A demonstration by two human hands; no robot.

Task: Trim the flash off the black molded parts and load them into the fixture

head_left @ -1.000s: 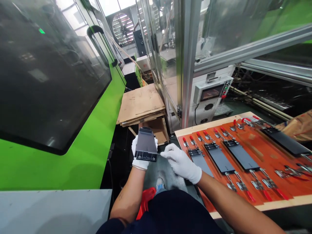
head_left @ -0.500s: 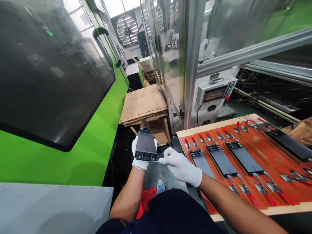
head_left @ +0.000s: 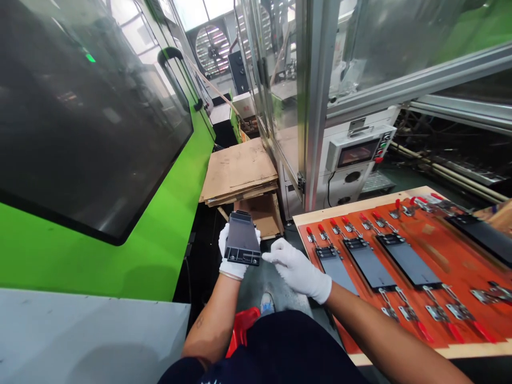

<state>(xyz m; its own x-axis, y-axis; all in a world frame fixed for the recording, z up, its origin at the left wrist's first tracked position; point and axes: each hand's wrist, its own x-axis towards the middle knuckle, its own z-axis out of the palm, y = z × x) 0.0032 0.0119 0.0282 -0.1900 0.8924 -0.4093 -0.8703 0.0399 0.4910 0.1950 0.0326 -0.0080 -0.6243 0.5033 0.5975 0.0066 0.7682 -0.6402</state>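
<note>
White cloth gloved both of the person's hands. The left hand [head_left: 233,270] held a long black part [head_left: 242,234] from beneath, its fingers wrapped about the sides; the part lay out in front of the person, over the floor, with its smooth flat face up and its ribbed end nearest. The right hand [head_left: 295,271] hung just to the right of that near end, its fingers [head_left: 277,254] curled and drawn in narrowly toward the part's corner. The tips were too small and blurred to show whether they pinched something thin or touched the part, so I could not tell.

To the right stood an orange-topped surface [head_left: 454,258] edged in pale wood. Three dark plates [head_left: 410,261] lay on it in a row, with red-handled clamps [head_left: 456,312] at their ends, and a longer black plate [head_left: 484,237] lay at the far right. Beyond the left hand, a stack of cardboard [head_left: 240,168] sat above an open box [head_left: 266,212]. A green machine [head_left: 176,213] filled the left side, and a white cabinet [head_left: 310,186] with a small screen [head_left: 359,152] stood at the far right of the cardboard. Near the person's shoe [head_left: 266,303] was something red [head_left: 245,326].
</note>
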